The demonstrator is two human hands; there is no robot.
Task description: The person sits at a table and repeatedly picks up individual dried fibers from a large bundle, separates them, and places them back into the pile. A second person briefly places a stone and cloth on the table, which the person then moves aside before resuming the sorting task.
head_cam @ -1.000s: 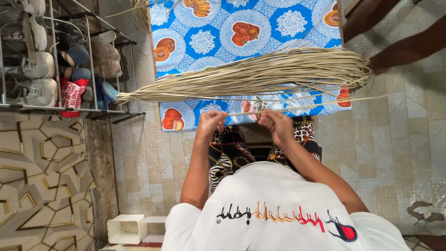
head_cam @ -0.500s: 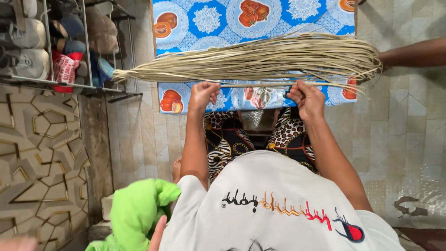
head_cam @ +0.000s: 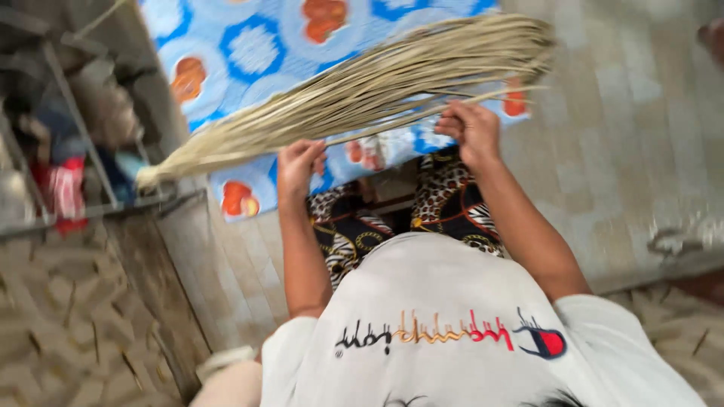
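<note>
One bundle of pale reeds (head_cam: 354, 90) lies slantwise across the blue patterned cloth (head_cam: 249, 53), thick end fanned toward the cloth's far right corner, thin end tapering off past its left edge toward the metal rack (head_cam: 75, 151).

My two hands are both up at the bundle's near side. Left hand (head_cam: 300, 164) is curled shut, knuckles up, at the cloth's near edge just under the bundle's middle; the view is blurred and I cannot tell whether a strand sits inside the fist. Right hand (head_cam: 471, 130) is closed around a few loose strands that stick out from the bundle's lower side, near the cloth's right edge.

One cloth: blue and white, with orange blobs in ringed medallions, spread over a tiled floor (head_cam: 626, 128).

One rack at the left, holding a jumble of fabric and shoes, too blurred to count.

My lap shows animal-print fabric (head_cam: 445, 203) between my forearms, touching the cloth's near edge. I wear a white shirt (head_cam: 422, 301) with coloured script across it.

Patterned stone paving (head_cam: 68, 324) fills the lower left.
</note>
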